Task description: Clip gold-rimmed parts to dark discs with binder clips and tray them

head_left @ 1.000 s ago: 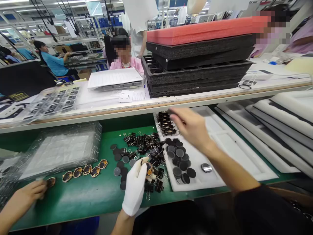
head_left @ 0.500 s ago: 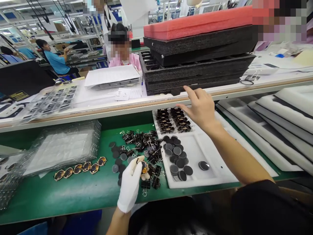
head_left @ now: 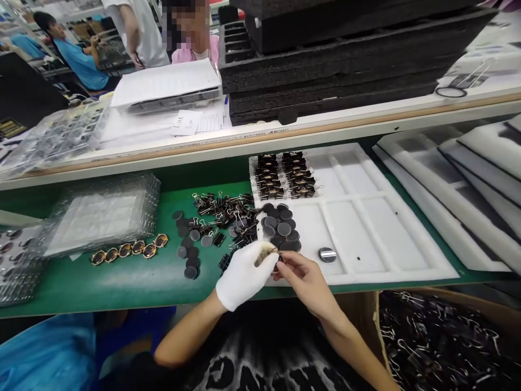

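Note:
Just above the bench's front edge, my left hand (head_left: 246, 276) in a white glove is closed on a gold-rimmed watch case (head_left: 275, 252), mostly hidden by the fingers. My bare right hand (head_left: 308, 281) meets it there, thumb and fingers pinched at the case's right side; what lies between them is hidden. Behind the hands are a heap of black binder clips (head_left: 238, 217) and loose dark round discs (head_left: 281, 227), some on a white foam tray (head_left: 354, 217). Clipped pieces (head_left: 299, 174) stand in two columns in the tray's far left compartment. One shiny disc (head_left: 328, 254) lies alone.
Several gold-rimmed watch cases (head_left: 125, 250) lie in a row at left, before stacked clear plastic trays (head_left: 101, 217). More foam trays (head_left: 484, 206) lean at right. A box of binder clips (head_left: 443, 342) is below right. Black foam blocks (head_left: 325, 70) fill the shelf; people sit beyond.
My right hand has come down from above the tray's far side to meet my left hand at the watch case. My view has tilted downward, and a box of clips now shows.

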